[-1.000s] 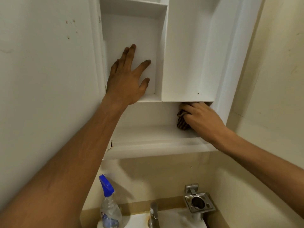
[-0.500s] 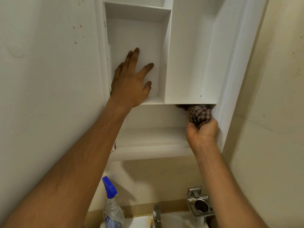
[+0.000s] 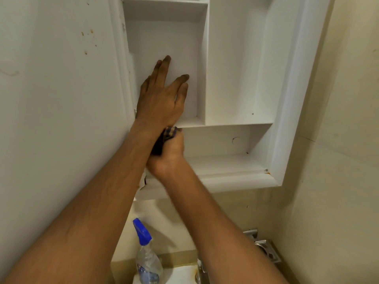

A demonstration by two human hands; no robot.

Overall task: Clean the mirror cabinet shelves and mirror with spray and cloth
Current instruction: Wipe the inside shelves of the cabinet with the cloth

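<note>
The cloth (image 3: 168, 133), dark and checked, is bunched in the right hand (image 3: 167, 158), whose fingers are clenched round it so that only a tuft shows above them. It sits at the left end of the lowest compartment of the white cabinet (image 3: 287, 99), with its top against the front edge of the shelf board (image 3: 192, 125) above. Whether it presses on the board cannot be told. Below these fingers runs the bottom shelf (image 3: 225, 162), reaching away to their right.

Directly above the clenched fingers, the left hand (image 3: 162, 101) lies in the tall left compartment, holding nothing. Its fingers (image 3: 164, 66) are straight and spread, pointing up along the back panel, and its wrist crosses just over the cloth. Right of those fingers is a wider compartment.

Well below both hands a spray bottle (image 3: 147, 263) with a blue nozzle stands upright on the sink (image 3: 180, 273), under the left forearm. A tap (image 3: 200, 269) is beside it, and a metal holder (image 3: 266, 251) is fixed on the wall (image 3: 51, 99) further right.
</note>
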